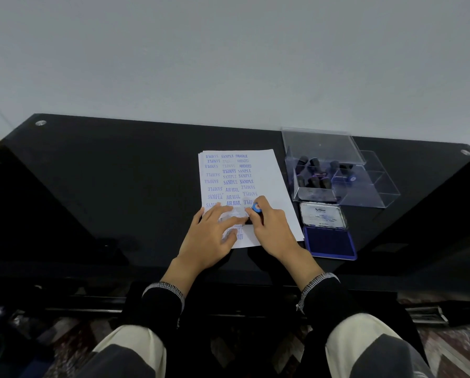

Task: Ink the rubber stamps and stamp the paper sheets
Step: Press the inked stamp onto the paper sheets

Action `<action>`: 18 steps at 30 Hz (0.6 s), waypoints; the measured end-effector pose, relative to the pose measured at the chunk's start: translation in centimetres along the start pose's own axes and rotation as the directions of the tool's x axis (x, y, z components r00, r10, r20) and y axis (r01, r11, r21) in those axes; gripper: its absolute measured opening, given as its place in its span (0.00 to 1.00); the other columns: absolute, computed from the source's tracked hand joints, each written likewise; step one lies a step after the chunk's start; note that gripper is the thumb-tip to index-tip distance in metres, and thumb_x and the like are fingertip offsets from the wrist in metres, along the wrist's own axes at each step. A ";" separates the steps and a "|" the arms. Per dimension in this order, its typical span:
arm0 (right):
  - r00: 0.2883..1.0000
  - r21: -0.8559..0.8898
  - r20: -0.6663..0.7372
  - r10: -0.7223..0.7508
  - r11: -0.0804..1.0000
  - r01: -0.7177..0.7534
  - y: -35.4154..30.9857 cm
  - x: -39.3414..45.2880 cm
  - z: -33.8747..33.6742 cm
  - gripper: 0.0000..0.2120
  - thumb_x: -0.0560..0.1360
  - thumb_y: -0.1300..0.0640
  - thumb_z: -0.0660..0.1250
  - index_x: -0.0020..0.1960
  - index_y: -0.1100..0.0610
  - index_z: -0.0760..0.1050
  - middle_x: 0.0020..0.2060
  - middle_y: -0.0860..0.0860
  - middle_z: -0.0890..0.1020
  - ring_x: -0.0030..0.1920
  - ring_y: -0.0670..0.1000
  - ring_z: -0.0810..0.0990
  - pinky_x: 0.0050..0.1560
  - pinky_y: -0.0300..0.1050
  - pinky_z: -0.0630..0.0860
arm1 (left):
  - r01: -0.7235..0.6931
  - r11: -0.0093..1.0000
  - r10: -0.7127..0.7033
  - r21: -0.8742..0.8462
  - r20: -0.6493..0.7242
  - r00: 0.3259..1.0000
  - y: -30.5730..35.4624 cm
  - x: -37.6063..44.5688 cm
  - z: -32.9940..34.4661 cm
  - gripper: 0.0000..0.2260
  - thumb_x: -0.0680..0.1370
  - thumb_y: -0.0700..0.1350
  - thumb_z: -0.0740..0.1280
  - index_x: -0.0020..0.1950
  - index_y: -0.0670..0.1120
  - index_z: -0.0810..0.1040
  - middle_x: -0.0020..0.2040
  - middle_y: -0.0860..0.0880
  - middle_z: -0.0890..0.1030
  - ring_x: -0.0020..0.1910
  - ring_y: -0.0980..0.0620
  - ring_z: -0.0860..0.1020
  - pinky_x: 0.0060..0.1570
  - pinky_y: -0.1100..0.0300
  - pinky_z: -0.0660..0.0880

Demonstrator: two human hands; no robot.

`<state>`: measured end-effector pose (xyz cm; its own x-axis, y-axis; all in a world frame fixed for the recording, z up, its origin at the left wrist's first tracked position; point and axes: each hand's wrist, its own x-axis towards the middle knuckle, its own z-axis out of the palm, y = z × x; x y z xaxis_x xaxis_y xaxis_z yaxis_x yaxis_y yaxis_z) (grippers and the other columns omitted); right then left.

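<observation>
A stack of white paper sheets (272, 181) lies on the black glass table, its top sheet covered in blue prints such as SAMPLE and AIR MAIL. My right hand (270, 230) grips a black rubber stamp with a blue round top (256, 208) and holds it down on the lower part of the sheet. My left hand (214, 236) rests flat on the paper just left of the stamp, fingers spread. An open blue ink pad (329, 242) with its lid (322, 215) folded back sits right of the paper.
A clear plastic box (364, 197) with several dark stamps (314, 181) inside stands behind the ink pad, its lid raised. The black table (105, 186) runs wide to the left. A grey wall rises behind it. My knees show below the front edge.
</observation>
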<state>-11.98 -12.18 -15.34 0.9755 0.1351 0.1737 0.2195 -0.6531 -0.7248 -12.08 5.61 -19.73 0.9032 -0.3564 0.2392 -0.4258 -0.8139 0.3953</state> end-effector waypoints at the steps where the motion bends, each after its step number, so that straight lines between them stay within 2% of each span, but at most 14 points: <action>1: 1.000 0.013 -0.001 -0.001 1.000 0.001 -0.1 -0.1 0.0 0.06 0.81 0.57 0.59 0.48 0.54 0.63 0.34 0.40 0.71 0.31 0.44 0.72 0.33 0.30 0.68 | 0.001 1.000 -0.001 0.000 0.001 1.000 0.0 0.0 0.0 0.17 0.78 0.55 0.54 0.66 0.64 0.72 0.70 0.55 0.70 0.74 0.52 0.62 0.73 0.49 0.54; 4: 1.000 0.013 0.007 0.002 1.000 -0.002 -0.2 0.0 0.0 0.05 0.81 0.57 0.59 0.48 0.54 0.63 0.34 0.40 0.70 0.31 0.43 0.71 0.32 0.30 0.67 | 0.005 1.000 -0.005 0.002 0.014 1.000 0.0 0.1 0.0 0.18 0.79 0.55 0.54 0.66 0.63 0.72 0.70 0.55 0.69 0.74 0.53 0.61 0.74 0.49 0.53; 8: 0.999 -0.011 0.029 0.029 1.000 -0.028 -0.1 0.6 -0.1 0.06 0.81 0.56 0.58 0.48 0.55 0.63 0.32 0.46 0.71 0.30 0.46 0.69 0.30 0.35 0.66 | 0.011 1.000 -0.011 0.007 0.028 1.000 0.0 0.1 0.0 0.20 0.78 0.57 0.52 0.67 0.63 0.71 0.71 0.54 0.69 0.75 0.52 0.60 0.74 0.49 0.51; 12: 1.000 0.001 0.009 -0.003 1.000 0.003 -0.1 -0.2 0.3 0.05 0.82 0.57 0.57 0.48 0.54 0.62 0.33 0.43 0.71 0.30 0.45 0.70 0.30 0.34 0.67 | 0.016 1.000 -0.015 -0.004 0.022 1.000 0.1 0.1 0.1 0.21 0.77 0.58 0.49 0.67 0.64 0.72 0.71 0.55 0.69 0.75 0.53 0.58 0.74 0.50 0.50; 14: 1.000 0.014 0.000 -0.008 1.000 0.008 0.0 -0.6 0.6 0.05 0.82 0.57 0.57 0.48 0.54 0.61 0.34 0.46 0.72 0.31 0.47 0.70 0.30 0.36 0.67 | 0.017 1.000 -0.017 -0.010 0.014 1.000 0.1 0.0 0.1 0.21 0.77 0.58 0.49 0.66 0.64 0.72 0.71 0.56 0.69 0.75 0.53 0.58 0.74 0.50 0.51; 18: 0.999 -0.031 0.038 0.010 0.999 -0.009 -0.2 0.0 0.4 0.05 0.82 0.57 0.55 0.48 0.54 0.60 0.32 0.46 0.71 0.30 0.46 0.68 0.29 0.37 0.63 | 0.019 1.000 -0.018 -0.010 0.019 1.000 0.1 0.1 0.0 0.21 0.77 0.58 0.50 0.66 0.64 0.72 0.71 0.56 0.69 0.75 0.53 0.59 0.74 0.49 0.51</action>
<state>-12.06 -11.73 -15.46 0.9776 0.1568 0.1407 0.2101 -0.6768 -0.7055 -12.07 5.51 -19.64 0.9118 -0.3499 0.2150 -0.4094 -0.8156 0.4089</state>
